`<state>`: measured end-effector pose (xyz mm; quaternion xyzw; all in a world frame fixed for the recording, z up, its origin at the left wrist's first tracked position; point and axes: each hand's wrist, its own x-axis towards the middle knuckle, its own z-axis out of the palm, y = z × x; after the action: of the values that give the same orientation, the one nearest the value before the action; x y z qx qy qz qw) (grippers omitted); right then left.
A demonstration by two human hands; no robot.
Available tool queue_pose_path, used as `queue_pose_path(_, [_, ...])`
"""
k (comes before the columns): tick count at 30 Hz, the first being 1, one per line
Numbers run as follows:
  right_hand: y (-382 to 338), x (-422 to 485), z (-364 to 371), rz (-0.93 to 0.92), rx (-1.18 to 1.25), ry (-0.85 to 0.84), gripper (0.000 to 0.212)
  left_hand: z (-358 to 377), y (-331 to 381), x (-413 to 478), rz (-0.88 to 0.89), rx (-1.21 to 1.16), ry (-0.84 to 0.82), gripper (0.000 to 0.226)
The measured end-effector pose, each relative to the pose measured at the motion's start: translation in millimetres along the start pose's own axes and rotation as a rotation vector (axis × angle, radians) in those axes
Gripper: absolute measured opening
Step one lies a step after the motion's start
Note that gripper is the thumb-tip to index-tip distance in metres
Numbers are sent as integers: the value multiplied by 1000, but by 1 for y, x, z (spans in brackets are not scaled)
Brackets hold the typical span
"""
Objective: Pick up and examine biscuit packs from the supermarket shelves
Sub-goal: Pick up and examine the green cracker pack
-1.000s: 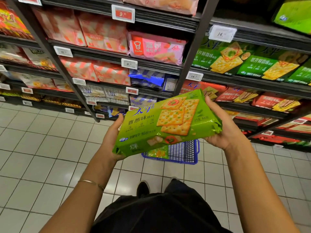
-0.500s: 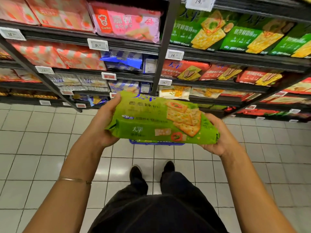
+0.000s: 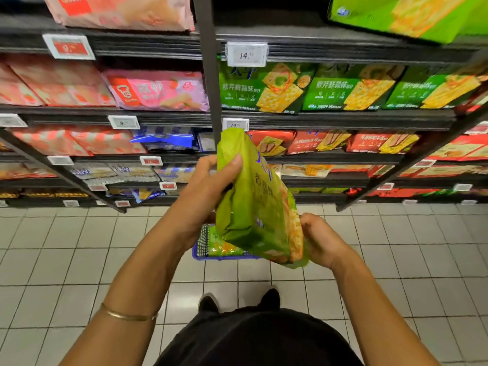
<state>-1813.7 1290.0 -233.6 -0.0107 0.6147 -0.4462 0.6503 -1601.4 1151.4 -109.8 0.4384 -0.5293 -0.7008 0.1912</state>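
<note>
A light-green biscuit pack (image 3: 254, 204) with cracker pictures stands almost on end in front of me, its printed face turned to the right. My left hand (image 3: 206, 186) grips its upper left edge, thumb on the top corner. My right hand (image 3: 320, 240) holds its lower right end. Both hands are shut on the pack. The dark shelves (image 3: 330, 120) behind carry more packs: dark-green cracker packs (image 3: 266, 88), red ones (image 3: 317, 141) and pink ones (image 3: 158, 91).
A blue wire basket (image 3: 203, 247) with a green pack inside sits on the tiled floor (image 3: 79, 247) below the held pack. A dark shelf upright (image 3: 210, 75) runs down the middle. My shoes (image 3: 237, 299) stand near the basket. White price tags (image 3: 247, 54) line the shelf edges.
The pack has been turned from lying flat across both hands to standing on end. My left hand rose to the top edge and my right hand dropped to the bottom end.
</note>
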Motion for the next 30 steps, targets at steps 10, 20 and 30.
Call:
queue_pose_path(10, [-54, 16, -27, -21, -223, 26, 21, 74, 17, 25, 58, -83, 10, 45])
queue_pose_path(20, [-101, 46, -16, -156, -127, 118, 33, 72, 24, 50, 130, -116, -137, 61])
queue_pose_path(30, [-136, 68, -7, -276, -112, 191, 44, 28, 24, 89, 145, -205, -264, 54])
